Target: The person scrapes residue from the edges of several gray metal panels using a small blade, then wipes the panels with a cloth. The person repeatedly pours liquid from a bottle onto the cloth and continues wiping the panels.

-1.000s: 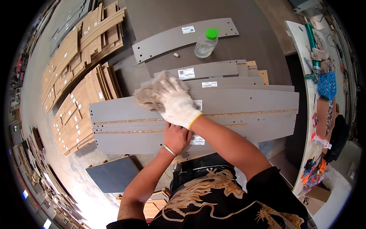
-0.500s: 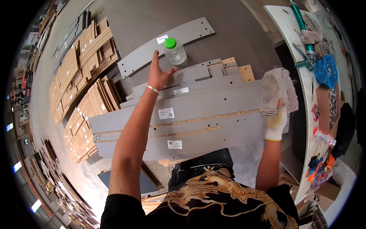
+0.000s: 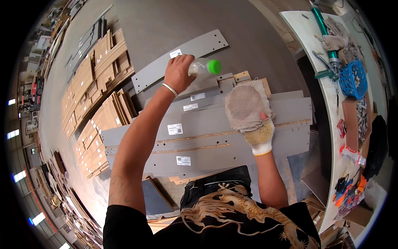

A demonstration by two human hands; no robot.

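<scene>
My left hand [image 3: 179, 74] is wrapped round a clear plastic bottle [image 3: 200, 67] with a green cap [image 3: 214, 67]. The bottle is tilted over on its side, its cap pointing right. On my right hand [image 3: 259, 137] is a white and yellow knit glove, and the hand grips a folded greyish-beige cloth [image 3: 247, 103]. Cap and cloth are close together but apart. Below both hands lie stacked grey panels [image 3: 207, 153] with drilled holes, white labels and raw chipboard edges. Beyond the bottle is a separate grey strip panel [image 3: 153, 74].
Wood-coloured boards [image 3: 95, 70] are piled at the left. Along the right runs a white bench [image 3: 300, 25] bearing a blue plastic basket [image 3: 353, 79], a green caulking gun [image 3: 319, 18], a cardboard box of metal parts [image 3: 352, 124] and orange-handled tools [image 3: 340, 199].
My left hand has grasped the bottle, which stood upright, and tipped it rightward. My right hand has moved left with the cloth, nearer to the bottle.
</scene>
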